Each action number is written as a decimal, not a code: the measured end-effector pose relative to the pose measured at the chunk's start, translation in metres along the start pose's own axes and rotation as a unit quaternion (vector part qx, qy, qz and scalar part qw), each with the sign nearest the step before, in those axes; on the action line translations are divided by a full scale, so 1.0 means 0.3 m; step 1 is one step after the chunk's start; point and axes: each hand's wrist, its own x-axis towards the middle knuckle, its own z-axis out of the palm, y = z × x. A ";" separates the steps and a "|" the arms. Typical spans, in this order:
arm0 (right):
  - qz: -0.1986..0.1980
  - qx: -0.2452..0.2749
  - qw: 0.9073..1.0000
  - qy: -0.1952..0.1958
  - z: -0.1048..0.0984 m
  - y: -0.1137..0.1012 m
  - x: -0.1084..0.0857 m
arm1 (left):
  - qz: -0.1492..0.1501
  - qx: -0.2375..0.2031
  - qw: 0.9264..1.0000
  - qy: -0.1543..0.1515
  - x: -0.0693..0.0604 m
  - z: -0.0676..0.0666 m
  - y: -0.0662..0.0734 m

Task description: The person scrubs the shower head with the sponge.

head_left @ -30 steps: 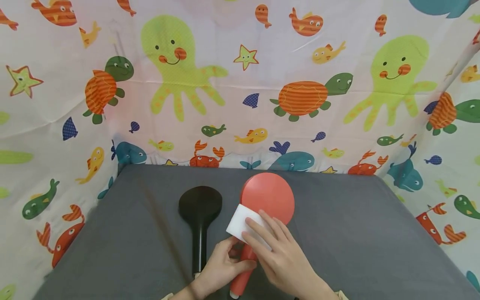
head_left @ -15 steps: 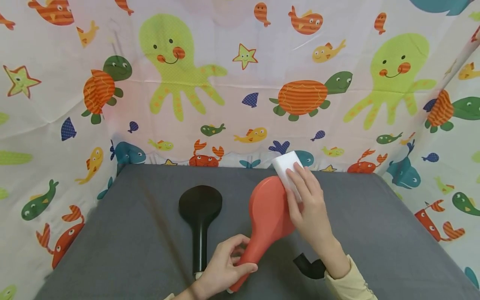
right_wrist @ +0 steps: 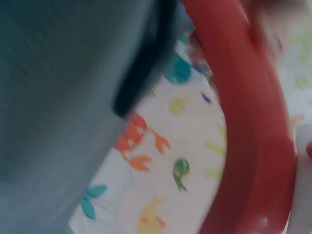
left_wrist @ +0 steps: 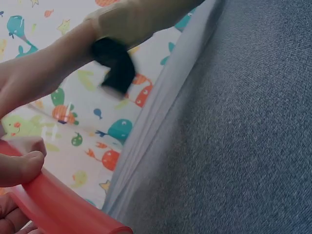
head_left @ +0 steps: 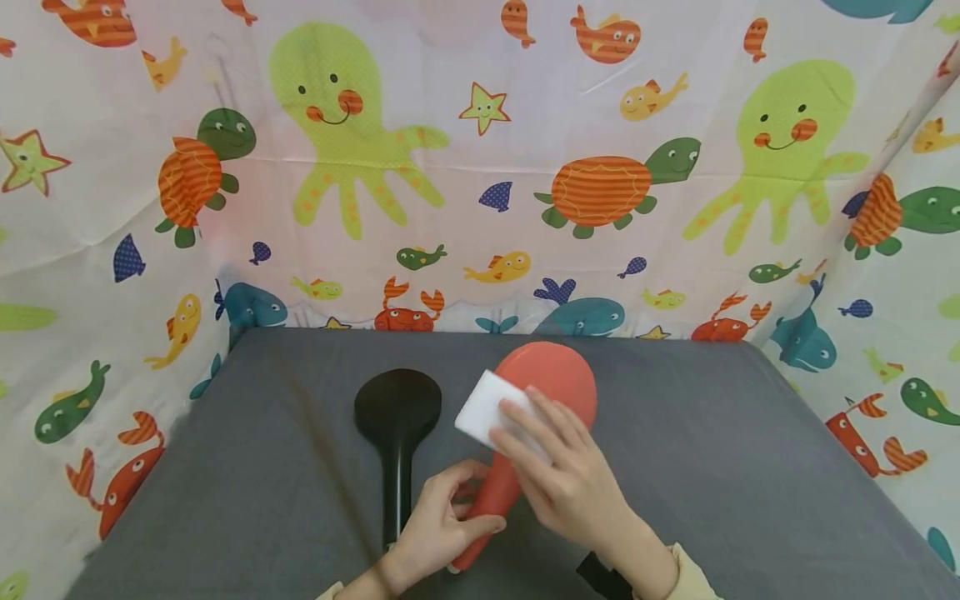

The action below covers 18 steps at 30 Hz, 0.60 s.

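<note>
My left hand [head_left: 442, 525] grips the handle of a red shower head [head_left: 558, 375], its round head tilted up and away from me. With my right hand [head_left: 570, 483] I hold a white block sponge [head_left: 487, 408] against the shower head where the head meets the handle; the fingers lie over the sponge and cover part of both. In the left wrist view, the thumb and fingers wrap the red handle [left_wrist: 68, 204]. The right wrist view looks along the curved red underside [right_wrist: 248, 122], with the sponge's edge [right_wrist: 301, 195] beside it.
A black shower head [head_left: 397, 408] lies on the grey cloth-covered table [head_left: 720, 467], left of the red one. Behind stands a white curtain [head_left: 450, 175] printed with sea animals. A black strap [head_left: 603, 577] sits by the right wrist. A thin brown blur crosses the left side.
My right hand with the sponge went from the handle up to the head's right edge, then back down left to the neck. The red shower head turned, then turned back; my left hand kept its grip.
</note>
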 end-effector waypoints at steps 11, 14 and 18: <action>0.179 -0.002 0.980 0.090 -0.038 0.089 0.024 | 0.015 -0.002 1.000 -0.008 -0.001 0.000 0.002; 0.077 -0.009 0.994 0.076 -0.003 0.027 -0.012 | 0.010 -0.015 1.000 -0.007 0.002 -0.004 0.008; -0.039 0.007 0.999 0.025 0.020 -0.037 -0.049 | -0.004 -0.025 1.000 0.004 0.001 -0.012 0.010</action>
